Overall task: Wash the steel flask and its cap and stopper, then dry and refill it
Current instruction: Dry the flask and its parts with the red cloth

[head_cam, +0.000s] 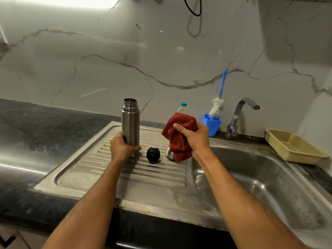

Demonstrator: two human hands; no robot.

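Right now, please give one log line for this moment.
left hand: holds flask upright | right hand: grips red cloth | stopper: on drainboard

Steel greys, one red cloth, blue by the tap

The flask (130,123) is brushed silver-grey, like the ribbed drainboard (100,159) and the sink (260,177). The stopper (153,155) is glossy black. The cloth (179,135) is deep brick red, and the cap (169,155) half hidden under it shows silver. The wall (89,60) is pale grey-white marble with dark grey veins. The counter (27,126) is black with grey mottling. The cup (212,126) and the brush handle (222,83) are bright blue; the brush head (216,107) is white. The bottle (182,107) is clear with a teal lid. The basket (294,146) is pale yellow.
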